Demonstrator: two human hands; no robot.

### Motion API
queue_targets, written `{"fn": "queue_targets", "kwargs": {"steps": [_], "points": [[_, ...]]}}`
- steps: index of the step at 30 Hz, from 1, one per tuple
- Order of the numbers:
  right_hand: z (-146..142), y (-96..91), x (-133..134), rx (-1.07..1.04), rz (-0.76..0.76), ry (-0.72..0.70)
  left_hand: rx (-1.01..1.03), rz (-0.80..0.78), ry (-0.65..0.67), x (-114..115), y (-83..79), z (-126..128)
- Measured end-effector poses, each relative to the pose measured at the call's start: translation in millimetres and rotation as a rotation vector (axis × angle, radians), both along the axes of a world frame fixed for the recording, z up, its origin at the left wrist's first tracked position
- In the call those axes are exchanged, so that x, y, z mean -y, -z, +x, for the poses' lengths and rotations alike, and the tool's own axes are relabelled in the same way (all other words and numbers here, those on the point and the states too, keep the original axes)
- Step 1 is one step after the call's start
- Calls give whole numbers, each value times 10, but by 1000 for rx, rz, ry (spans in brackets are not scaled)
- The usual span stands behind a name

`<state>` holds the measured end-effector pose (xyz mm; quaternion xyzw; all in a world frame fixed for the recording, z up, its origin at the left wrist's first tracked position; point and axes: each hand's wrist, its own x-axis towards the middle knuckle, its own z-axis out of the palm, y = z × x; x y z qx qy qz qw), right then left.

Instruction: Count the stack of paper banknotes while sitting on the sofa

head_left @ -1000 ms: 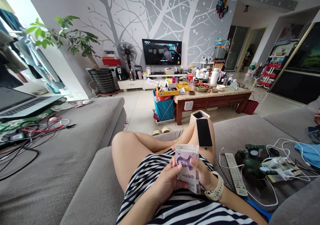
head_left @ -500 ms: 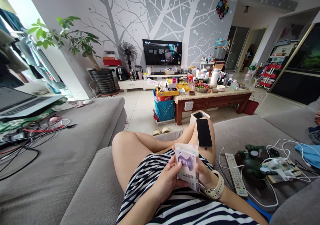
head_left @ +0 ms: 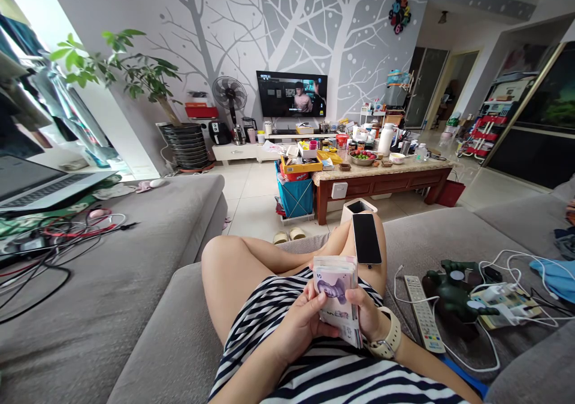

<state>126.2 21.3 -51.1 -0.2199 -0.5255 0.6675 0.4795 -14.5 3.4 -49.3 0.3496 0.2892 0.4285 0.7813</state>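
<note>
A stack of purple banknotes (head_left: 335,296) marked with a 5 stands tilted above my lap, its portrait side toward me. My left hand (head_left: 303,320) grips the stack from the left, thumb on the front note and fingers behind or under it. On the other side, my right hand (head_left: 366,314) clasps the right edge, its thumb near the upper right of the front note. The fingers behind the notes are hidden. Just beyond the stack, a black-screened phone (head_left: 367,238) rests on my right leg.
To my right on the grey sofa (head_left: 417,236) lie a remote control (head_left: 423,313), a dark green figure (head_left: 453,290) and a power strip (head_left: 507,305) with white cables. Tangled cables (head_left: 49,248) and a laptop (head_left: 40,188) are at left. A cluttered coffee table (head_left: 381,179) stands ahead.
My right thumb has come onto the front of the banknotes from their edge. The stack has shifted slightly and its edges sit a little differently. Both hands stay in nearly the same place.
</note>
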Motion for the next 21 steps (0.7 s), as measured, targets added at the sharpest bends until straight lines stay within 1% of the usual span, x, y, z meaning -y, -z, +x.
{"fn": "queue_targets", "kwargs": {"steps": [3, 6, 8, 10, 12, 14, 16, 17, 19, 21], "points": [[-17, -42, 23, -42, -31, -10, -10, 6, -8, 3, -15, 8], [-18, -49, 18, -108, -71, -68, -15, 2, -33, 5, -37, 17], [-14, -37, -9, -116, -77, -85, -29, -10, -81, -3, -56, 20], [-12, -21, -55, -89, -31, -41, -52, -35, -140, -24, -77, 17], [-11, -5, -105, -29, 55, 58, -64, -69, -216, -59, -97, 11], [-9, 11, -142, 67, 155, 186, -55, -108, -328, -103, -112, 3], [-6, 28, -151, 207, 271, 328, -40, -150, -456, -146, -118, -6], [-5, 36, -145, 290, 338, 393, -34, -171, -499, -164, -117, -9], [-13, 46, -115, 464, 491, 491, -16, -193, -548, -187, -109, -11], [-37, 49, -74, 618, 633, 533, 8, -190, -568, -194, -97, -7]]}}
